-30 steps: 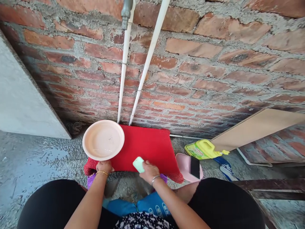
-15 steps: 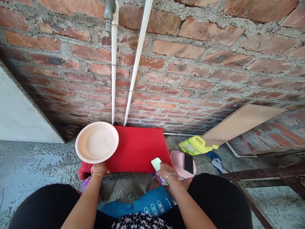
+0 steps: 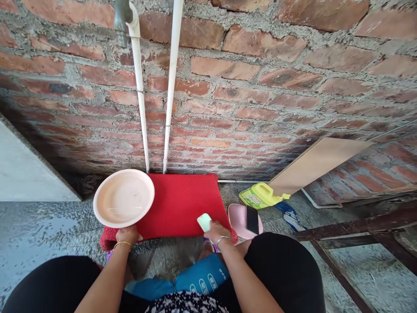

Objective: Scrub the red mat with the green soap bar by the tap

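Head view: right grip (image 3: pixel 217 232) clasps one green bar (image 3: pixel 204 222); left grip (image 3: pixel 128 235), near one basin (image 3: pixel 102 202), I cannot tell.

Yellow jug (image 3: pixel 259 195) beside tan board (image 3: pixel 319 163)

Basin (image 3: pixel 110 195) left, on the cloth (image 3: pixel 185 200) — jug (image 3: pixel 257 196) to the right, beside the board (image 3: pixel 316 167).

Left hand (image 3: pixel 128 235) partly hidden under basin (image 3: pixel 102 198)
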Demonstrator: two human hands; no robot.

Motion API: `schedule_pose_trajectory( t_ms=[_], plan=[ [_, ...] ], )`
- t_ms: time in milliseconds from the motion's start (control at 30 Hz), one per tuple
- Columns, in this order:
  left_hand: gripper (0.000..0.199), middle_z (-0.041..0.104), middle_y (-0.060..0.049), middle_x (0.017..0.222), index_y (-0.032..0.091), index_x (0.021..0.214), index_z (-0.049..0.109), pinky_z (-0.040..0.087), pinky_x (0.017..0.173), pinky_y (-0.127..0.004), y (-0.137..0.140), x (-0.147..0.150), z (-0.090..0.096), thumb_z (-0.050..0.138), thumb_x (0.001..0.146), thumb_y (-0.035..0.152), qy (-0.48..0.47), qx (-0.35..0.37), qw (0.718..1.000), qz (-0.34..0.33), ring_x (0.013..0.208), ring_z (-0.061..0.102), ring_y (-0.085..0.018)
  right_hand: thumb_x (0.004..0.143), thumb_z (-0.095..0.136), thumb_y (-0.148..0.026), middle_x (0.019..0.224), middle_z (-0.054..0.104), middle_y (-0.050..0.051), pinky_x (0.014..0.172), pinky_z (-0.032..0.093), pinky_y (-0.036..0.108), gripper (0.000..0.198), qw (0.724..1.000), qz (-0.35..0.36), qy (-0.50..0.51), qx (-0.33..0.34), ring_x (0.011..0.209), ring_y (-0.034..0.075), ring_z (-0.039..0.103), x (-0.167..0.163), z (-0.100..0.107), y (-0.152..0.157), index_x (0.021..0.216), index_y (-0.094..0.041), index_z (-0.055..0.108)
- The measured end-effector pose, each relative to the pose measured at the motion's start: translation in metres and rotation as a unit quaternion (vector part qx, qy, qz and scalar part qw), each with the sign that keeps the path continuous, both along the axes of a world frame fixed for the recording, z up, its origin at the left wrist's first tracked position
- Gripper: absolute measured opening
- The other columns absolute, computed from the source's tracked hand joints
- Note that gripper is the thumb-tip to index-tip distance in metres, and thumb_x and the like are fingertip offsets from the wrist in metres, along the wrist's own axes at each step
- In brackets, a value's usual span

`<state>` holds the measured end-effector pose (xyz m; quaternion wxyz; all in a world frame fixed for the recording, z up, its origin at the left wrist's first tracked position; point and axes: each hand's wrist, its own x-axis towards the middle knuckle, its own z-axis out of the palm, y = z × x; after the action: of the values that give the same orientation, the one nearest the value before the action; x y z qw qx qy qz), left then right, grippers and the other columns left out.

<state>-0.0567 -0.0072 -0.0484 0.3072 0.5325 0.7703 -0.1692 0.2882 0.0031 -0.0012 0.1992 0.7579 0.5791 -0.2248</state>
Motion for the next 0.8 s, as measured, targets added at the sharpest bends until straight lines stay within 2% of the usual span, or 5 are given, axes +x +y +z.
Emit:
schedule_pose_trajectory(
  t_ms=[100,367,533,700,800],
  plan=[
    [0.078,0.054,-0.018,0.129,0.016,0.128,0.045,0.048,0.088,-0.037,0.001,0.001,0.002,0.07,0.057,0.033,0.01,-0.015,1.0,-0.005,0.116,0.053,-0.031,0.073,0.058,-0.033,0.109,0.062,0.011,0.079,0.044,0.038,0.042,0.999,-0.016,-0.001,0.032,0.101,0.028,0.06,0.026,0.005,-0.001,0.114,-0.023,0.06],
    [0.073,0.055,-0.018,0.128,0.015,0.125,0.048,0.046,0.091,-0.037,0.002,0.003,0.003,0.069,0.058,0.035,0.019,-0.029,0.999,-0.015,0.117,0.052,-0.031,0.085,0.055,-0.04,0.118,0.056,0.008,0.086,0.046,0.038,0.036,0.993,0.038,0.078,0.079,0.105,0.022,0.055,0.016,-0.001,-0.038,0.116,-0.021,0.056],
    [0.067,0.059,-0.016,0.124,0.02,0.12,0.052,0.046,0.09,-0.037,0.0,0.004,0.002,0.069,0.057,0.034,0.022,-0.012,1.0,-0.013,0.118,0.052,-0.031,0.087,0.053,-0.039,0.115,0.056,0.008,0.082,0.048,0.039,0.035,0.995,0.016,0.065,0.076,0.098,0.019,0.057,0.021,-0.001,-0.015,0.115,-0.017,0.054],
    [0.073,0.054,-0.016,0.13,0.02,0.122,0.051,0.045,0.093,-0.039,0.002,0.005,0.001,0.072,0.054,0.034,0.026,-0.004,1.0,-0.014,0.12,0.05,-0.032,0.079,0.054,-0.038,0.103,0.059,0.009,0.073,0.044,0.033,0.031,0.995,-0.071,-0.006,0.071,0.095,0.023,0.06,0.035,0.013,0.005,0.105,-0.023,0.058],
    [0.08,0.05,-0.017,0.135,0.019,0.127,0.046,0.044,0.094,-0.038,0.003,0.007,0.003,0.074,0.053,0.035,0.027,-0.015,1.0,0.002,0.121,0.049,-0.031,0.077,0.053,-0.042,0.101,0.059,0.006,0.072,0.041,0.029,0.03,0.993,-0.038,0.008,0.111,0.091,0.02,0.06,0.017,0.015,0.006,0.101,-0.025,0.058]
  ],
)
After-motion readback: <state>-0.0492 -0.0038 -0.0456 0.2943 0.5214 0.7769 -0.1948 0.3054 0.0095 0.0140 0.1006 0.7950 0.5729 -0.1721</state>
